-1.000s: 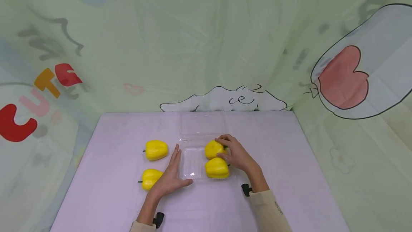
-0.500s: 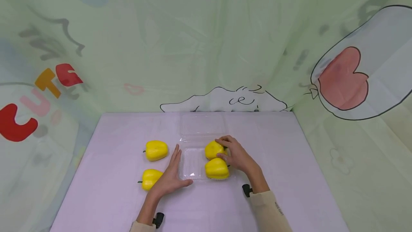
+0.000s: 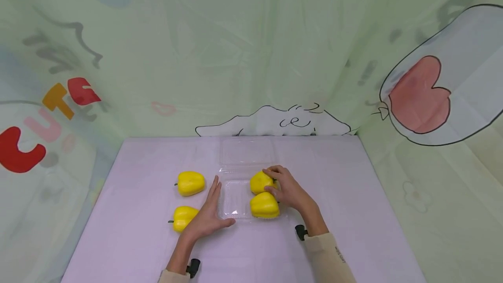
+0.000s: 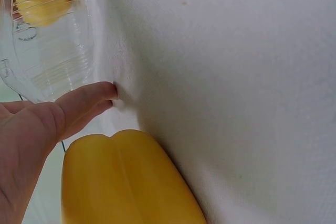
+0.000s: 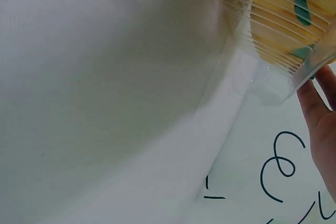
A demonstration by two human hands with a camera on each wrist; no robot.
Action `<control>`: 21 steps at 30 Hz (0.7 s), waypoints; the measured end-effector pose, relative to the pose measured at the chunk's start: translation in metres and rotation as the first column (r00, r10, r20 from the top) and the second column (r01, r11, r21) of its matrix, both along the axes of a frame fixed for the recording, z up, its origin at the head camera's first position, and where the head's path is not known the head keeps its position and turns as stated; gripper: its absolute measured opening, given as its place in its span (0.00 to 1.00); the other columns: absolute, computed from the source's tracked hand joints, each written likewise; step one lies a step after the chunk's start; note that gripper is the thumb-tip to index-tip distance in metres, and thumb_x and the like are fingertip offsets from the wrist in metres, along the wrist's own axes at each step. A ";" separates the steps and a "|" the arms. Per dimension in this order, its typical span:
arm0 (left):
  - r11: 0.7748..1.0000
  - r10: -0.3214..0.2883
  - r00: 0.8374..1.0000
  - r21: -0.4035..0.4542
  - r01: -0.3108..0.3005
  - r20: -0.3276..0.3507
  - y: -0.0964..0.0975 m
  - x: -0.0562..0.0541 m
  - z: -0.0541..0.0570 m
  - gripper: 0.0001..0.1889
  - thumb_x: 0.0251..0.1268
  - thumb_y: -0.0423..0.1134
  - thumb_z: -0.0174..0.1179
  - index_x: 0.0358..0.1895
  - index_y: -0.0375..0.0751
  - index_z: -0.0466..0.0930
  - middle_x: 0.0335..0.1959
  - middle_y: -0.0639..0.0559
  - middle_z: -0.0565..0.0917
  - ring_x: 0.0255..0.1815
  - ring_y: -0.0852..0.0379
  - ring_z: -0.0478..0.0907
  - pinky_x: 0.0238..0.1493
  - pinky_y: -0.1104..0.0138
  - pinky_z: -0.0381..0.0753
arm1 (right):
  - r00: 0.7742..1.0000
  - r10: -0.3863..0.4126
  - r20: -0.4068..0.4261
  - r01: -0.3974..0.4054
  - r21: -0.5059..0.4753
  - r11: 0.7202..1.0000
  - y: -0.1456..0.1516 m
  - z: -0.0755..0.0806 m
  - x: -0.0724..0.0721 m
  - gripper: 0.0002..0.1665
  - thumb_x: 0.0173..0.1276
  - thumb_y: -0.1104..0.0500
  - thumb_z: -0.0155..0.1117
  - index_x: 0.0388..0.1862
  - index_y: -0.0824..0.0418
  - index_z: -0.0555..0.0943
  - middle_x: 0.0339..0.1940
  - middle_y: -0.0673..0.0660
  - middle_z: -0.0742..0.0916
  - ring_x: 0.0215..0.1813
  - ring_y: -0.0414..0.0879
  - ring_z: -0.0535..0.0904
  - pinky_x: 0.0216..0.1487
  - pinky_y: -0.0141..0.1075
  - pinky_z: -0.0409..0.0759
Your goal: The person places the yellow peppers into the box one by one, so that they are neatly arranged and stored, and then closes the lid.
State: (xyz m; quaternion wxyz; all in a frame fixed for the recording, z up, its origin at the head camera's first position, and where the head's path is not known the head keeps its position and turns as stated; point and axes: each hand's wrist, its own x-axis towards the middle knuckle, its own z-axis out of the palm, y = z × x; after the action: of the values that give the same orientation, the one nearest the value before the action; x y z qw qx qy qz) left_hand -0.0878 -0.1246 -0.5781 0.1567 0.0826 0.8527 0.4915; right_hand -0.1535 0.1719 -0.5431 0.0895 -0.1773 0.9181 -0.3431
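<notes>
A clear plastic clamshell box [image 3: 235, 198] lies unfolded on the table, its lid [image 3: 246, 152] away from me. Two yellow bell peppers sit in its right half, a far one [image 3: 259, 182] and a near one [image 3: 265, 205]. My right hand [image 3: 291, 190] grips the far pepper, thumb and fingers curled over its right side. Through the ribbed box wall [image 5: 283, 51], the right wrist view shows green stems. My left hand [image 3: 208, 219] stands at the box's left side, fingers straight and thumb spread by the front edge, holding nothing.
Left of the box lie two more yellow bell peppers, one farther back [image 3: 191, 183] and one [image 3: 184, 217] partly covered by the left hand. A pale cloth covers the table [image 3: 149, 160]. Printed curtains [image 3: 243, 56] enclose its back and sides.
</notes>
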 end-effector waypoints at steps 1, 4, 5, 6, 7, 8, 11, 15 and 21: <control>1.000 0.000 1.000 -0.002 0.000 -0.001 0.000 0.000 0.000 0.65 0.56 0.44 0.79 0.88 0.42 0.39 0.90 0.60 0.29 0.92 0.44 0.39 0.87 0.40 0.57 | 1.000 -0.002 0.001 0.002 0.005 1.000 0.000 -0.001 0.000 0.34 0.74 0.57 0.71 0.77 0.59 0.76 0.74 0.62 0.76 0.75 0.61 0.72 0.79 0.59 0.74; 1.000 0.000 1.000 -0.009 0.000 -0.003 0.000 0.000 -0.001 0.65 0.56 0.44 0.79 0.88 0.43 0.39 0.90 0.61 0.29 0.92 0.45 0.40 0.87 0.41 0.57 | 1.000 -0.007 -0.012 0.008 0.024 1.000 -0.002 -0.004 0.001 0.35 0.75 0.56 0.70 0.78 0.59 0.74 0.74 0.62 0.75 0.75 0.60 0.72 0.78 0.58 0.76; 1.000 0.000 1.000 -0.010 0.000 -0.002 0.000 0.000 -0.001 0.65 0.56 0.44 0.79 0.88 0.43 0.39 0.90 0.61 0.29 0.92 0.45 0.40 0.87 0.41 0.57 | 1.000 -0.014 -0.011 0.014 0.021 1.000 -0.002 -0.005 0.002 0.35 0.75 0.56 0.70 0.78 0.58 0.74 0.74 0.62 0.75 0.75 0.60 0.71 0.79 0.58 0.75; 1.000 -0.001 1.000 -0.011 0.001 -0.001 0.000 0.000 -0.002 0.65 0.56 0.45 0.79 0.88 0.43 0.39 0.90 0.61 0.29 0.92 0.45 0.40 0.87 0.41 0.57 | 1.000 -0.019 -0.015 0.019 0.018 1.000 -0.003 -0.006 0.003 0.35 0.75 0.56 0.70 0.78 0.58 0.74 0.75 0.62 0.75 0.75 0.60 0.71 0.78 0.58 0.76; 1.000 -0.002 1.000 -0.010 0.002 -0.003 0.000 -0.001 -0.002 0.65 0.56 0.45 0.79 0.88 0.43 0.39 0.90 0.60 0.29 0.92 0.45 0.40 0.87 0.41 0.58 | 1.000 -0.026 -0.018 0.026 0.011 1.000 -0.003 -0.007 0.003 0.35 0.75 0.56 0.70 0.78 0.58 0.74 0.75 0.62 0.75 0.75 0.60 0.71 0.78 0.58 0.76; 1.000 -0.003 1.000 -0.010 0.003 -0.004 0.000 -0.001 -0.002 0.65 0.55 0.45 0.79 0.88 0.43 0.39 0.90 0.60 0.29 0.92 0.45 0.40 0.87 0.41 0.57 | 0.999 -0.033 -0.021 0.033 0.006 0.999 -0.004 -0.008 0.004 0.35 0.75 0.56 0.70 0.78 0.58 0.74 0.75 0.63 0.74 0.75 0.60 0.70 0.78 0.59 0.76; 1.000 -0.003 1.000 -0.004 0.003 -0.004 0.000 -0.001 -0.002 0.66 0.55 0.45 0.80 0.88 0.43 0.39 0.90 0.60 0.29 0.92 0.45 0.39 0.87 0.41 0.57 | 0.998 -0.058 -0.031 0.058 -0.005 0.998 -0.005 -0.010 0.007 0.35 0.74 0.57 0.69 0.78 0.56 0.74 0.76 0.62 0.74 0.76 0.60 0.69 0.78 0.59 0.76; 1.000 -0.003 1.000 0.000 0.003 -0.004 -0.001 -0.001 -0.002 0.66 0.54 0.44 0.80 0.89 0.43 0.39 0.90 0.60 0.29 0.92 0.45 0.39 0.87 0.41 0.58 | 0.995 -0.083 -0.050 0.083 -0.005 0.997 -0.008 -0.014 0.008 0.35 0.73 0.57 0.70 0.78 0.55 0.75 0.77 0.61 0.74 0.77 0.60 0.69 0.78 0.58 0.76; 1.000 -0.004 1.000 -0.002 0.004 -0.010 -0.002 -0.001 -0.002 0.65 0.54 0.44 0.80 0.88 0.43 0.40 0.90 0.60 0.29 0.92 0.44 0.40 0.86 0.41 0.58 | 0.983 -0.109 -0.150 0.109 -0.014 0.994 -0.009 -0.018 0.012 0.35 0.70 0.57 0.72 0.76 0.58 0.77 0.75 0.60 0.77 0.77 0.59 0.72 0.78 0.58 0.76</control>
State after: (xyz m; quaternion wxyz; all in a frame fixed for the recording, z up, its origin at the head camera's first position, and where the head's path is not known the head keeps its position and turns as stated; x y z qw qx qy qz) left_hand -0.0883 -0.1263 -0.5799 0.1538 0.0867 0.8536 0.4900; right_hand -0.1418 0.1627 -0.5609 0.0007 -0.1524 0.9295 -0.3359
